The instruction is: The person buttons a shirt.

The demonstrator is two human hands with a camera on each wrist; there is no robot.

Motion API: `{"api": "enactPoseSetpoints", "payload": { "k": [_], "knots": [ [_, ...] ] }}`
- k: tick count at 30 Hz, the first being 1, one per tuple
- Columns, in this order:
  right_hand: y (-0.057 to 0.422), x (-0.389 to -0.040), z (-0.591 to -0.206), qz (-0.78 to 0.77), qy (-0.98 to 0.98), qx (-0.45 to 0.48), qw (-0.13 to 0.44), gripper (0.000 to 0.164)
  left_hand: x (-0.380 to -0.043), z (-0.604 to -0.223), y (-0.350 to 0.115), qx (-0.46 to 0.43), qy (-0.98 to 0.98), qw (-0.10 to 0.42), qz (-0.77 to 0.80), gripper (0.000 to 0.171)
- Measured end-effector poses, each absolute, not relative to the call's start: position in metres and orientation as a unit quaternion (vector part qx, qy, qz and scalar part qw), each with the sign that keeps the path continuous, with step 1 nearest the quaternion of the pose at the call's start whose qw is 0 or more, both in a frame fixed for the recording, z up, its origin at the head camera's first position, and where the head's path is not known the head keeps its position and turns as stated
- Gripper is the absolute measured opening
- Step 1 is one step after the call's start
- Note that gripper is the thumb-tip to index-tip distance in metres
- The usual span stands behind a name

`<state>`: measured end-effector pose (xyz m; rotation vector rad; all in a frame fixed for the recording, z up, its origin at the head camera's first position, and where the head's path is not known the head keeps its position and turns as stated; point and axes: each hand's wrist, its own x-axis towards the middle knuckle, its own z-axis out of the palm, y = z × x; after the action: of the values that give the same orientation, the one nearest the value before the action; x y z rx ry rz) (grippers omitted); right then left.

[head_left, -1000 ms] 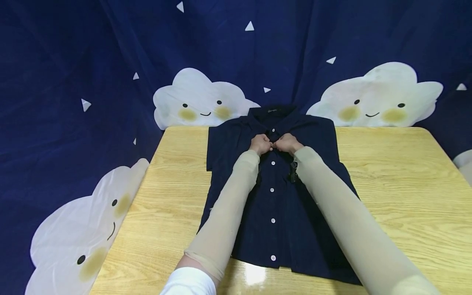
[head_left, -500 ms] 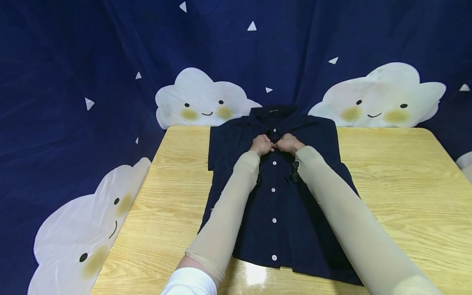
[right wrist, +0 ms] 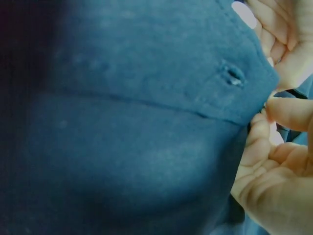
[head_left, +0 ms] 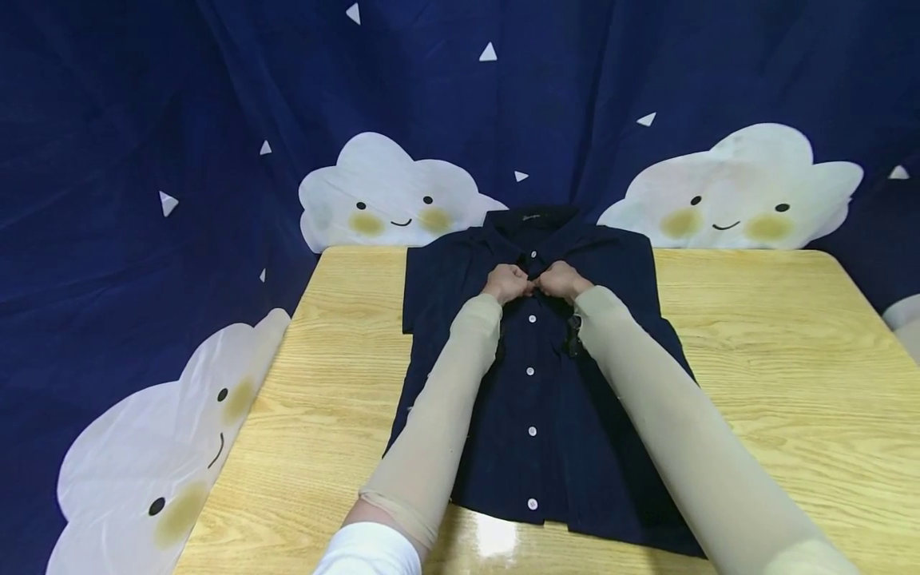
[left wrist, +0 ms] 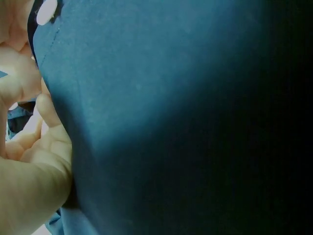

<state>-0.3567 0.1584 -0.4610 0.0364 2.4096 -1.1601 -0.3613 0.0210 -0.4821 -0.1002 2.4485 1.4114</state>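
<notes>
A navy short-sleeved shirt [head_left: 496,431] lies front up, its collar at the far side and white buttons down the middle. Just below the top button [head_left: 533,255], my left hand [head_left: 506,283] and right hand [head_left: 563,280] meet at the front opening. Each pinches the fabric there, fingertips touching or nearly so. Close up in the right wrist view, a buttonhole [right wrist: 234,76] shows near the gripped edge of the cloth. One white button [left wrist: 47,12] appears at the top of the left wrist view. The button between my hands is mostly hidden by fingers.
The shirt is spread on a light wooden table [head_left: 338,343], its collar reaching the far edge. Behind and to the left hangs a dark blue curtain [head_left: 446,80] printed with white smiling clouds. Pale sleeves [head_left: 431,431] cover both forearms and cross over the shirt.
My left hand and forearm have shifted very slightly left. Both hands keep their hold at the same spot, and the shirt lies as before.
</notes>
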Motion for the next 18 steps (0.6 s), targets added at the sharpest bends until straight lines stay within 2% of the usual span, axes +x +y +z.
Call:
{"api": "enactPoseSetpoints", "payload": {
  "k": [7, 12, 18],
  "knots": [
    [0.157, -0.3534, -0.4574, -0.433, 0.872, 0.023, 0.226, 0.019, -0.3617, -0.4818, 0.0238, -0.023, 0.889, 0.144, 0.435, 0.033],
    [0.1567, -0.353, -0.4585, -0.444, 0.864, 0.028, 0.235, 0.016, -0.3609, -0.4842, 0.0267, -0.037, 0.896, 0.144, 0.419, 0.031],
    [0.1573, -0.3553, -0.4593, -0.441, 0.866, 0.015, 0.235, 0.02, -0.3642, -0.4841, 0.0251, -0.027, 0.89, 0.157, 0.428, 0.029]
  ]
}}
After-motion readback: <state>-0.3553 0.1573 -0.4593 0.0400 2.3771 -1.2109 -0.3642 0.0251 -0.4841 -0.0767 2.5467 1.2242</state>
